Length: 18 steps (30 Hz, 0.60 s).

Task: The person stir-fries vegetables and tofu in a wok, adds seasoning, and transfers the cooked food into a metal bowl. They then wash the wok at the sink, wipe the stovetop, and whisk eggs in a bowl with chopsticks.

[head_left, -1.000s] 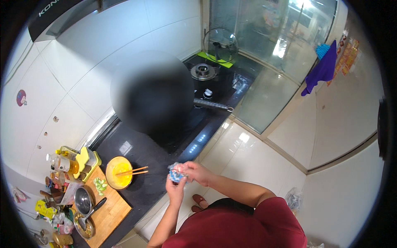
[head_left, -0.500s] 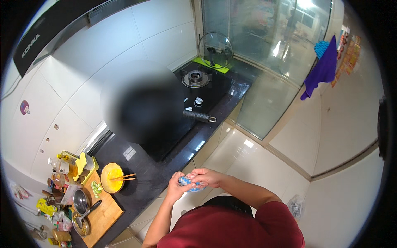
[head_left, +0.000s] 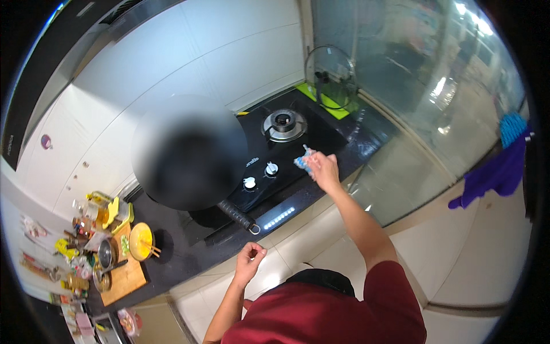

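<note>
My right hand (head_left: 325,170) is closed around a crumpled blue-and-white cloth (head_left: 302,162). It holds the cloth on or just above the black gas hob (head_left: 298,150), between the bare right burner (head_left: 283,123) and the front edge. My left hand (head_left: 250,261) hangs before the counter's edge with its fingers curled in and no object showing in them. Closest to it is the wrapped black handle (head_left: 236,215) of a large dark wok (head_left: 192,155) on the left of the hob; the wok's inside is blurred. Two white knobs (head_left: 271,168) sit behind the handle.
A glass lid (head_left: 330,77) leans upright at the hob's far right corner, beside a glass partition (head_left: 395,132). At the left, a bowl of beaten egg (head_left: 141,241) with chopsticks stands by a wooden cutting board (head_left: 127,279). Bottles and jars (head_left: 94,212) crowd behind the board.
My hands have parted. The right has carried the cloth forward and right over the hob, while the left has let go and stays near the counter's front. The view has shifted.
</note>
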### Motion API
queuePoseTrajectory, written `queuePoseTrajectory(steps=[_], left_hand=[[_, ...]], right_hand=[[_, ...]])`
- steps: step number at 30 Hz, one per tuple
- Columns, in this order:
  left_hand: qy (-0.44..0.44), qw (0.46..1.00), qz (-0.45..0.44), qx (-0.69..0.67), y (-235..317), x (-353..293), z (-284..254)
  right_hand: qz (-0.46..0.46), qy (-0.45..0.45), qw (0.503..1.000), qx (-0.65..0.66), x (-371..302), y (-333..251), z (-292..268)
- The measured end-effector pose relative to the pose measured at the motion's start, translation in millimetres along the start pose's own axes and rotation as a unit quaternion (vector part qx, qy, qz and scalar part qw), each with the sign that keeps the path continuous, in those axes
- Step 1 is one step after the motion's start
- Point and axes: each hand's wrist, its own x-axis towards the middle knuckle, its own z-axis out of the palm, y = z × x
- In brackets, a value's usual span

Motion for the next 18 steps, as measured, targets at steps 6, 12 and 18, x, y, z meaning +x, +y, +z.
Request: queuePoseTrajectory(steps=[6, 12, 18], left_hand=[[0.077, 0.996, -0.039, 0.036, -2.5, -14.7, -2.2], [0.154, 0.986, -0.065, 0.003, 4.5, -29.8, 4.6], [0.192, 0.978, -0.077, -0.032, -6.5, -43.6, 9.6]], right_hand=[[0.015, -0.078, 0.994, -0.08, 63.9, 41.3, 75.9], [0.041, -0.306, 0.946, -0.095, 109.7, -5.7, 135.2], [-0.004, -0.398, 0.917, -0.035, 120.0, -55.9, 186.8]])
